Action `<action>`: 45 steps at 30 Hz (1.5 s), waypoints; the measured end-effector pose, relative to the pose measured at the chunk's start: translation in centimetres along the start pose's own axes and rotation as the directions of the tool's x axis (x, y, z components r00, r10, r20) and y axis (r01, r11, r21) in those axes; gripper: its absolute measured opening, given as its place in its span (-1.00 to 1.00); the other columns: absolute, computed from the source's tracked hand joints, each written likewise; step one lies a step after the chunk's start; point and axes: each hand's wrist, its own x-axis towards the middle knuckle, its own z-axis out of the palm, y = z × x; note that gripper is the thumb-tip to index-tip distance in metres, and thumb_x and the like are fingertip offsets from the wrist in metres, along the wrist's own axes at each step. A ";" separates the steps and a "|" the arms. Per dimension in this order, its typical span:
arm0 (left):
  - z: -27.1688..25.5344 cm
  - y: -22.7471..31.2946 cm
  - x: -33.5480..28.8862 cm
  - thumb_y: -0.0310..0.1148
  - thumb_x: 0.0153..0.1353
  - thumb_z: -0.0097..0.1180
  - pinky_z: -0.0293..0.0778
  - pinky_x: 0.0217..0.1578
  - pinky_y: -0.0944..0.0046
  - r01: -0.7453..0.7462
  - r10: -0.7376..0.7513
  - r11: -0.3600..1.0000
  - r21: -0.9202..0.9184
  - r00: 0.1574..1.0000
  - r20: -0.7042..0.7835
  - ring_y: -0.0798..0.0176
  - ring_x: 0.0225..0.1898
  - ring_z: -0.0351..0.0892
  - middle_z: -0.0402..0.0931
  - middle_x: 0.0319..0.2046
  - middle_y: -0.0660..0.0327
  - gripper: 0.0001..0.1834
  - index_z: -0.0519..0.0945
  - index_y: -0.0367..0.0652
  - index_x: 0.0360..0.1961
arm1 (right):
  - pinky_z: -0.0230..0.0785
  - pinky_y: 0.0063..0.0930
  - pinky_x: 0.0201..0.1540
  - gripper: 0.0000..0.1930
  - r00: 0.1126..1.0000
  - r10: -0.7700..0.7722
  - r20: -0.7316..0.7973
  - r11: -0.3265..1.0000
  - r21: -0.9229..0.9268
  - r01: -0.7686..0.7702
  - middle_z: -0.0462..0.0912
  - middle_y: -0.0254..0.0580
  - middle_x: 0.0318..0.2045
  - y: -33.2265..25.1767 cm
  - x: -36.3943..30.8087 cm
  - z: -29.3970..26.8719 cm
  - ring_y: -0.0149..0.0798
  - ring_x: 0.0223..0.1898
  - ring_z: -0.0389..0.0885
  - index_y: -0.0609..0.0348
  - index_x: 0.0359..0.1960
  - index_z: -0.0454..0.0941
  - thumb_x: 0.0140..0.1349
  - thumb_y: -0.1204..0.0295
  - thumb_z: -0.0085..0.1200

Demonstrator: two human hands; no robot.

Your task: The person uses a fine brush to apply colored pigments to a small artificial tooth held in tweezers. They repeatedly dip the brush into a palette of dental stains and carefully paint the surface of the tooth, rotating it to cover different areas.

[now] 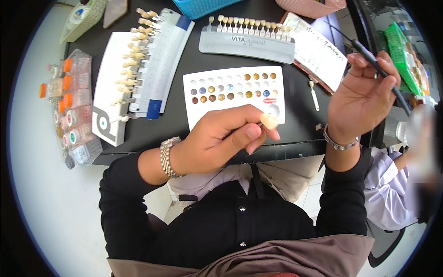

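My left hand pinches a small cream-coloured tooth piece between thumb and fingertips, just over the near corner of a white palette dotted with brown, blue and tan paint wells. My right hand is raised to the right of the palette and holds a thin dark brush that slants up to the left. A single loose shade tab lies on the black table between the palette and my right hand.
A grey shade guide with a row of tooth tabs lies behind the palette. More tab holders are at the left, with a clear box of orange-capped jars beyond. A paper sheet, baskets and a seated person are at the right.
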 end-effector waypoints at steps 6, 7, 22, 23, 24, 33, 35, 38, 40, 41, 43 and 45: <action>0.7 1.5 -0.8 -0.32 0.23 -0.33 0.04 -0.65 0.57 -0.243 0.243 0.970 0.022 0.970 -0.001 0.56 -0.67 0.07 0.24 -0.67 0.32 -0.74 0.38 -0.26 -0.33 | 0.22 -0.47 -0.33 -0.71 0.957 -0.261 -0.128 0.937 -0.271 0.219 0.28 -0.16 -0.46 -5.5 0.3 -0.3 -0.31 -0.47 0.29 0.26 -0.47 0.28 0.24 0.29 -0.39; 1.0 1.8 -1.1 -0.32 0.23 -0.33 0.05 -0.65 0.57 -0.280 0.281 0.960 0.023 0.959 -0.039 0.55 -0.67 0.08 0.24 -0.68 0.32 -0.74 0.37 -0.27 -0.34 | 0.22 -0.47 -0.34 -0.71 0.974 -0.197 -0.112 0.943 -0.292 0.157 0.29 -0.18 -0.48 -6.6 -0.2 -0.4 -0.32 -0.47 0.29 0.25 -0.48 0.29 0.24 0.30 -0.37; 7.8 2.0 -8.8 -0.23 0.24 -0.37 0.06 -0.71 0.50 -0.414 0.381 0.910 -0.001 0.838 -0.390 0.48 -0.71 0.06 0.12 -0.74 0.31 -0.74 0.28 -0.19 -0.40 | 0.16 -0.31 -0.37 -0.79 0.895 0.446 -0.027 0.017 -0.999 -0.039 0.44 -0.11 -0.40 -5.8 -7.1 -2.0 -0.12 -0.33 0.41 0.24 -0.47 0.39 -0.06 0.36 0.05; 7.9 2.0 -9.3 -0.23 0.24 -0.37 0.06 -0.70 0.50 -0.408 0.370 0.913 -0.010 0.840 -0.398 0.48 -0.71 0.06 0.12 -0.74 0.31 -0.74 0.28 -0.19 -0.40 | 0.17 -0.30 -0.37 -0.79 0.880 0.473 -0.048 0.024 -0.997 -0.067 0.44 -0.10 -0.39 -5.8 -7.2 -1.8 -0.12 -0.32 0.42 0.24 -0.46 0.39 -0.06 0.36 0.04; 8.0 2.0 -9.7 -0.24 0.24 -0.37 0.06 -0.70 0.50 -0.402 0.360 0.916 -0.020 0.841 -0.405 0.49 -0.71 0.06 0.13 -0.74 0.31 -0.74 0.28 -0.20 -0.40 | 0.17 -0.28 -0.37 -0.79 0.867 0.496 -0.054 -0.009 -0.998 -0.056 0.45 -0.09 -0.38 -5.8 -7.1 -1.4 -0.12 -0.31 0.42 0.24 -0.45 0.39 -0.05 0.36 0.03; 9.2 2.5 -10.8 -0.31 0.24 -0.35 0.05 -0.65 0.58 -0.467 0.398 0.881 -0.081 0.822 -0.408 0.56 -0.66 0.07 0.20 -0.69 0.34 -0.74 0.36 -0.25 -0.35 | 0.16 -0.25 -0.32 -0.84 0.888 0.457 0.056 -0.191 -0.969 0.159 0.43 -0.07 -0.34 -5.7 -8.0 -0.6 -0.11 -0.28 0.41 0.26 -0.42 0.36 0.02 0.42 -0.09; 9.3 2.6 -10.9 -0.32 0.24 -0.36 0.05 -0.65 0.58 -0.468 0.403 0.880 -0.080 0.825 -0.398 0.56 -0.66 0.07 0.20 -0.68 0.33 -0.74 0.36 -0.26 -0.35 | 0.13 -0.26 -0.29 -0.87 0.897 0.438 0.056 -0.175 -0.974 0.146 0.43 -0.05 -0.35 -5.9 -8.5 -0.4 -0.13 -0.27 0.40 0.25 -0.42 0.34 0.03 0.44 -0.11; 9.8 3.0 -11.0 -0.34 0.24 -0.35 0.05 -0.64 0.58 -0.484 0.429 0.874 -0.047 0.814 -0.392 0.56 -0.64 0.09 0.21 -0.67 0.33 -0.75 0.36 -0.26 -0.35 | 0.15 -0.32 -0.37 -0.86 0.919 0.387 0.072 -0.098 -0.988 0.119 0.45 -0.04 -0.42 -7.6 -8.5 -0.1 -0.13 -0.34 0.43 0.27 -0.40 0.35 0.04 0.45 -0.10; 9.9 3.3 -11.5 -0.35 0.24 -0.35 0.05 -0.64 0.58 -0.495 0.441 0.868 -0.045 0.809 -0.388 0.56 -0.64 0.10 0.21 -0.67 0.33 -0.76 0.36 -0.26 -0.36 | 0.17 -0.41 -0.43 -0.85 0.925 0.381 0.008 0.193 -0.979 -0.071 0.46 -0.09 -0.47 -9.6 -8.4 0.8 -0.22 -0.42 0.42 0.27 -0.38 0.36 0.07 0.44 -0.10; 10.3 3.5 -11.3 -0.35 0.24 -0.35 0.05 -0.64 0.58 -0.502 0.444 0.863 -0.056 0.807 -0.389 0.56 -0.64 0.10 0.21 -0.67 0.34 -0.76 0.36 -0.26 -0.36 | 0.18 -0.46 -0.46 -0.85 0.920 0.390 -0.024 0.332 -0.929 -0.164 0.46 -0.11 -0.49 -11.0 -8.0 1.0 -0.27 -0.46 0.42 0.27 -0.37 0.37 0.08 0.43 -0.10; 10.7 3.6 -11.2 -0.36 0.24 -0.35 0.05 -0.64 0.58 -0.505 0.447 0.861 -0.068 0.812 -0.375 0.56 -0.64 0.11 0.22 -0.67 0.34 -0.77 0.35 -0.26 -0.37 | 0.10 -0.75 -0.51 -0.86 0.894 0.445 -0.054 0.634 -0.686 -0.357 0.39 -0.41 -0.58 -14.0 -7.8 3.0 -0.61 -0.55 0.25 0.27 -0.39 0.39 0.11 0.43 -0.09; 11.0 3.7 -11.2 -0.36 0.24 -0.35 0.06 -0.64 0.57 -0.501 0.453 0.864 -0.057 0.821 -0.346 0.56 -0.64 0.11 0.23 -0.66 0.33 -0.77 0.35 -0.25 -0.37 | 0.07 -0.79 -0.50 -0.88 0.873 0.486 -0.031 0.781 -0.433 -0.450 0.37 -0.47 -0.56 -16.7 -8.4 6.2 -0.63 -0.54 0.25 0.27 -0.38 0.39 0.11 0.47 -0.08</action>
